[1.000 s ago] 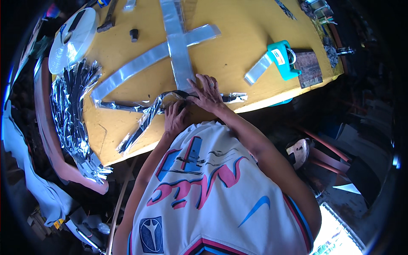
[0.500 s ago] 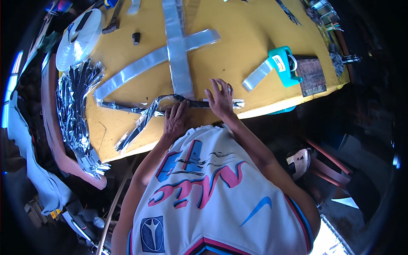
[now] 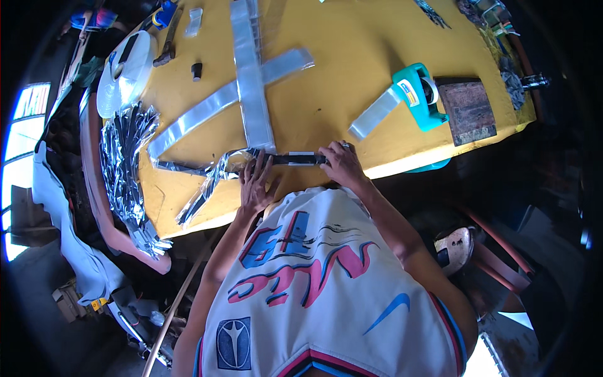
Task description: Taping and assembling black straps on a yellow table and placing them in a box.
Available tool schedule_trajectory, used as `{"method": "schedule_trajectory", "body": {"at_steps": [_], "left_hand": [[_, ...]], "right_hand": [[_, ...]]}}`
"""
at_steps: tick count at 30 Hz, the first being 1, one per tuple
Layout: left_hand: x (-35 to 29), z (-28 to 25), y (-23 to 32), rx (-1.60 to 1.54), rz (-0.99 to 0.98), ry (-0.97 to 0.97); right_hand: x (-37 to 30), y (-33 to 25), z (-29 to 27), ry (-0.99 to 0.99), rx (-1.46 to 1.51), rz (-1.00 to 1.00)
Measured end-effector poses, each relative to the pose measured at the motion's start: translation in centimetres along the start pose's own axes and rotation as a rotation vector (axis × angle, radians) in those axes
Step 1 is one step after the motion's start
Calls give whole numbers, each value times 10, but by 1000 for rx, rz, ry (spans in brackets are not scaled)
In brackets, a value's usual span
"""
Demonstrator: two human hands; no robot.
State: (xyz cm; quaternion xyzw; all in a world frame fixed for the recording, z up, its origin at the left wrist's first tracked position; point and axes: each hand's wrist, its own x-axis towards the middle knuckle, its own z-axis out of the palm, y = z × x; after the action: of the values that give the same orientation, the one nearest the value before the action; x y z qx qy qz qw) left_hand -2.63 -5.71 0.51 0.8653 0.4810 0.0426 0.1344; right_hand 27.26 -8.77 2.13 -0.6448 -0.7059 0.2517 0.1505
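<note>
A flat black strip [image 3: 295, 159] with a white label lies along the near edge of the yellow table. My right hand [image 3: 344, 166] grips its right end, fingers bent over it. Spread across the strip's left part is my left hand [image 3: 256, 185], its fingers stretched and pressing down. Beside that hand, a strip in crinkled clear wrap [image 3: 210, 185] loops and trails left toward the table edge. Just beyond the hands lie crossed flat clear plastic sleeves [image 3: 252, 107]. What is under my right fingers is hidden.
A teal tape dispenser [image 3: 419, 97] and a dark worn board [image 3: 468, 112] lie at the right. On the left are a white reel [image 3: 139, 72], a bundle of wrapped black strips [image 3: 125, 157] hanging over the edge, a hammer [image 3: 167, 47] and a small dark cylinder [image 3: 196, 71].
My right hand has come down from above the strip, and its fingers have closed on the right end. My left hand's fingers have spread. The view has shifted slightly.
</note>
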Motion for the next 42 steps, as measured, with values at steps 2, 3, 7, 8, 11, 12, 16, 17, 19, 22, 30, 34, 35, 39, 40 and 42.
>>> {"method": "schedule_trajectory", "body": {"at_steps": [2, 3, 7, 8, 11, 12, 16, 17, 19, 22, 30, 34, 35, 39, 40, 42], "left_hand": [[-2, 3, 8, -19, -9, 69], [-4, 6, 14, -98, -82, 184], [-4, 5, 44, -450, -462, 303], [-1, 2, 52, -716, -697, 172], [11, 11, 54, -1197, -981, 24], [18, 4, 61, -1324, -1077, 12], [31, -11, 76, -1497, -1027, 61], [30, -22, 80, -1599, -1012, 73], [27, -38, 80, -1733, -1021, 164], [8, -64, 73, -1928, -936, 380], [-92, -244, 50, -1681, -733, 873], [-154, -327, 27, -1334, -698, 901], [-163, -348, 23, -1398, -683, 876], [-245, -426, -9, -1164, -682, 1073], [-285, -444, -28, -1024, -685, 1152], [-294, -485, -37, -941, -579, 1160]], "right_hand": [[12, 7, -4, -114, 14, 5], [17, 8, -6, -245, 7, 12], [27, 11, 9, -233, -25, -90], [24, 13, 8, -241, -30, -113], [22, -23, -31, -355, 89, -168], [19, -33, -39, -372, 85, -206], [8, -67, -48, -347, 23, -373], [6, -76, -53, -347, 20, -448], [6, -91, -64, -358, 13, -555], [5, -104, -81, -437, -5, -717], [37, -94, -124, -689, 864, -469], [57, -63, -110, -600, 620, -454], [62, -60, -109, -589, 579, -408], [75, -68, -113, -581, 554, -286], [77, -71, -108, -582, 553, -293], [82, -74, -99, -554, 553, -228]]}}
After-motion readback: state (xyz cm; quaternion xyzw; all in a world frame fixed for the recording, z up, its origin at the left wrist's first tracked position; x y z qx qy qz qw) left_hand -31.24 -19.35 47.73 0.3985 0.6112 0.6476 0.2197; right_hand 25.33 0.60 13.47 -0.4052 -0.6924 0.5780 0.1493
